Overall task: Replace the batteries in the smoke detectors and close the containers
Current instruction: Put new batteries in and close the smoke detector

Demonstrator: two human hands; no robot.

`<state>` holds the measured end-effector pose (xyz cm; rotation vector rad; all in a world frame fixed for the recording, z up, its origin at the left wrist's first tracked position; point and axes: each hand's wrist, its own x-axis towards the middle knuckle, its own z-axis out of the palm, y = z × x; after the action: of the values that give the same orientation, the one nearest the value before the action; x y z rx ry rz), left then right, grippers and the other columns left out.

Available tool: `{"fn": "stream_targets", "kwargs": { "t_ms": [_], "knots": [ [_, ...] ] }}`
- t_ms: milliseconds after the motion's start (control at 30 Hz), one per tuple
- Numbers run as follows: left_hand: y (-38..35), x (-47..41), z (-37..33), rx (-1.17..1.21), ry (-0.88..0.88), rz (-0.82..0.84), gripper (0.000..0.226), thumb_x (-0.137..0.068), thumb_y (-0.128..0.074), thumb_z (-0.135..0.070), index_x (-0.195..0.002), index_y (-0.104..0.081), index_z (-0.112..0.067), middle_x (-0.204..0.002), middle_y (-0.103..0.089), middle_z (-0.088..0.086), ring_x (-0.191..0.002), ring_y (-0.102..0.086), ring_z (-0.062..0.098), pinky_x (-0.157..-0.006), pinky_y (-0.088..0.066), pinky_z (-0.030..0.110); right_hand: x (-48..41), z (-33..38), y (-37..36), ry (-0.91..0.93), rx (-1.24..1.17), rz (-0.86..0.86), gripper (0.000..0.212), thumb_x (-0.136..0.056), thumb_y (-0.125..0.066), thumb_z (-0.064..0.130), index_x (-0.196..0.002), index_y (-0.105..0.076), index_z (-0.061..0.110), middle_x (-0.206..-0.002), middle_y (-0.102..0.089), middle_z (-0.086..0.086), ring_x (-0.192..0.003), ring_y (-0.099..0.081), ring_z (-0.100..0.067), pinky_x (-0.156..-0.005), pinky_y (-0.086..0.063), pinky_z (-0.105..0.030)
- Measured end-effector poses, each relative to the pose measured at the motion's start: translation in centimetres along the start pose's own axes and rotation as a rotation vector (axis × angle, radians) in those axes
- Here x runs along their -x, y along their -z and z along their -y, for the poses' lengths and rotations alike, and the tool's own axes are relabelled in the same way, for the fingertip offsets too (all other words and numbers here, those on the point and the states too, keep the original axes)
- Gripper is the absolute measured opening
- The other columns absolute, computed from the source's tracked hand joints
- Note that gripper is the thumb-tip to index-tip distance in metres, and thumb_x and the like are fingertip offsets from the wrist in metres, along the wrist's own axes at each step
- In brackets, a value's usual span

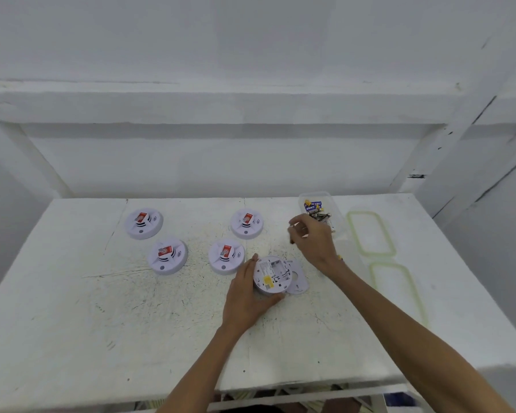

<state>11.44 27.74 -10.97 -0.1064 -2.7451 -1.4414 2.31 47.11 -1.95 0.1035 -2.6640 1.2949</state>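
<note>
My left hand [246, 290] grips an upturned white smoke detector [271, 275] near the table's middle, its battery bay facing up. Its loose back plate [298, 278] lies just right of it. My right hand [312, 238] hovers with curled fingers in front of a clear container [322, 211] holding several batteries; something small and dark shows at its fingertips, too small to identify. Several other detectors with red stickers sit face up: far left [144, 223], front left [167, 255], middle [226, 256] and back [246, 222].
Two clear lids with green rims lie on the right side of the white table, one farther back [370, 233] and one nearer [398, 289]. A white wall ledge runs behind the table. The table's front edge [280, 383] is close to my body.
</note>
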Motion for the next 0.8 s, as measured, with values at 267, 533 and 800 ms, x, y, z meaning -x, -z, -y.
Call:
{"fn": "stream_targets", "kwargs": {
  "t_ms": [267,533,800],
  "knots": [
    [-0.2,0.1,0.3,0.017,-0.018,-0.022,0.099,-0.066,-0.086,-0.067,-0.147,-0.042,-0.03,-0.141,-0.05,-0.018,-0.125,-0.048,-0.003,-0.101,-0.048,0.025,3.2,-0.6,-2.3,0.026,0.127,0.142,0.01,-0.091,-0.067,0.028,-0.098,-0.063,0.023,-0.077,-0.069,0.007,-0.069,-0.064,-0.005,-0.068,-0.055,-0.023],
    [-0.2,0.3,0.3,0.003,-0.037,-0.019,0.095,-0.068,-0.082,-0.07,-0.146,-0.04,-0.036,-0.138,-0.047,-0.024,-0.123,-0.042,-0.018,-0.098,-0.04,0.009,3.7,-1.6,-3.0,0.08,0.187,0.2,0.011,-0.084,-0.07,0.026,-0.087,-0.061,0.02,-0.08,-0.061,0.003,-0.073,-0.057,-0.011,-0.068,-0.053,-0.032],
    [-0.3,0.3,0.4,-0.048,-0.058,-0.005,0.105,-0.073,-0.075,-0.073,-0.156,-0.034,-0.024,-0.154,-0.044,-0.006,-0.137,-0.04,0.003,-0.108,-0.038,0.023,4.2,-2.3,-3.0,0.07,0.123,0.185,0.011,-0.087,-0.07,0.03,-0.086,-0.066,0.02,-0.086,-0.064,0.006,-0.073,-0.063,-0.007,-0.067,-0.055,-0.025]
  ]
}}
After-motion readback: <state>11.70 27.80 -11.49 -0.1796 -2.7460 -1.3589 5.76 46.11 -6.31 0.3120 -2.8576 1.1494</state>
